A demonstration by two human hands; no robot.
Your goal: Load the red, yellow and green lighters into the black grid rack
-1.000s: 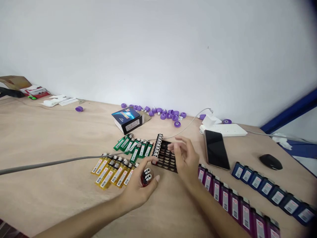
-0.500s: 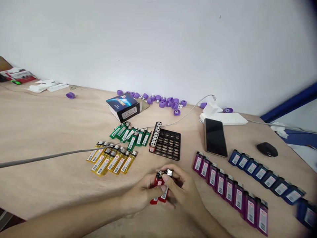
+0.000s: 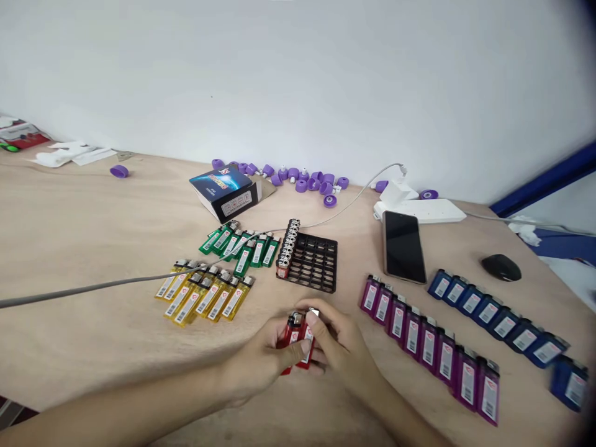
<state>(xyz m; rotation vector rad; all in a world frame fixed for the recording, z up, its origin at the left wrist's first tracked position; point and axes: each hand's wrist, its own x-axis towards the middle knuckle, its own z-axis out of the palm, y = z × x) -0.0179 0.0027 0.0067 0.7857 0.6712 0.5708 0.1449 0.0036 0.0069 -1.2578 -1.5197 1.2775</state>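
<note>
My left hand (image 3: 258,354) and my right hand (image 3: 342,344) meet low in the middle of the view, both closed around red disposable lighters (image 3: 295,341). Two lighters seem to be there, held side by side, their metal heads upward; fingers hide most of their bodies. Just beyond my hands lies a black plastic rack (image 3: 310,264). A row of lighters (image 3: 287,245) stands along its left side, and its other slots show open.
Rows of yellow (image 3: 205,295), green (image 3: 239,251), purple (image 3: 419,341) and blue lighters (image 3: 498,316) lie on the wooden table (image 3: 93,230). A grey cable (image 3: 93,287) crosses it. Also there are a phone (image 3: 403,254), mouse (image 3: 501,267), box (image 3: 226,192) and purple caps (image 3: 302,180).
Both hands have stayed together around the red lighters, shifting slightly. The whole scene sits a little higher and further left in view, so the head has moved a little.
</note>
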